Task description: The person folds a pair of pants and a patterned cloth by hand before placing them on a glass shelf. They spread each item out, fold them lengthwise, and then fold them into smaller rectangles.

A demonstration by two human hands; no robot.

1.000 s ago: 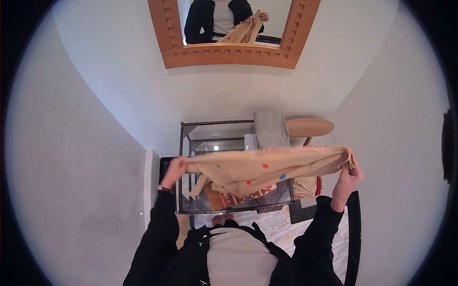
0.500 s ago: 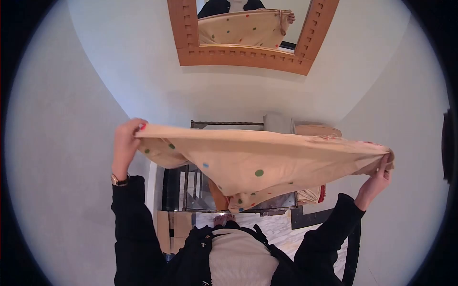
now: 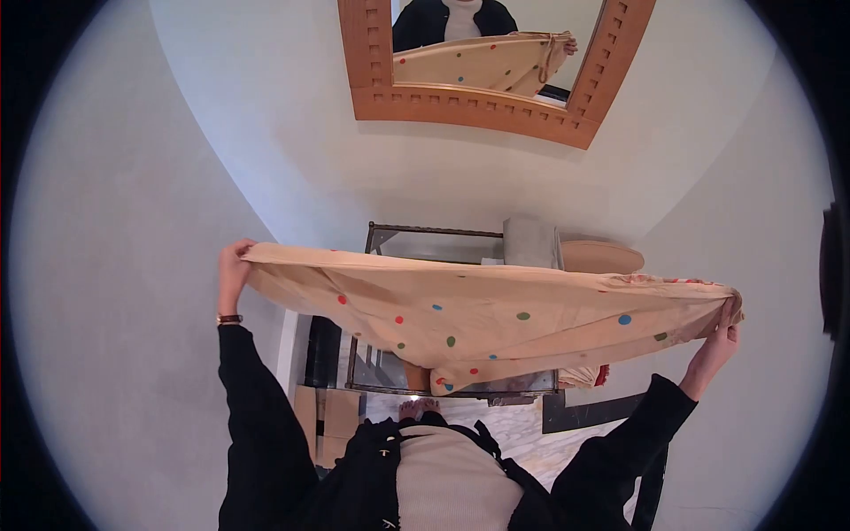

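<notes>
Spreading a polka-dot cloth [image 3: 478, 310] wide at chest height, above a glass-topped metal table [image 3: 425, 241].

The left hand [image 3: 233, 270] and right hand [image 3: 722, 332] each pinch an outer edge; the fabric is open but sags in the middle, not yet laid anywhere. A wood-framed mirror [image 3: 496, 104] reflects it; folded textiles, apparently, rest on the table.

Plain pale walls [image 3: 159, 265] curving round in the wide view. High on the far wall, a mirror [image 3: 496, 53] in a broad wooden frame with square notches. Below it, against the wall, a dark metal-framed glass bench [image 3: 416, 243], bearing a grey folded cloth [image 3: 531, 243] and a round tan tray [image 3: 606, 257]. Underfoot, pale marble floor [image 3: 531, 442] with a black border. Cardboard boxes [image 3: 328, 420] at the left of the bench. Soft, even light.
</notes>
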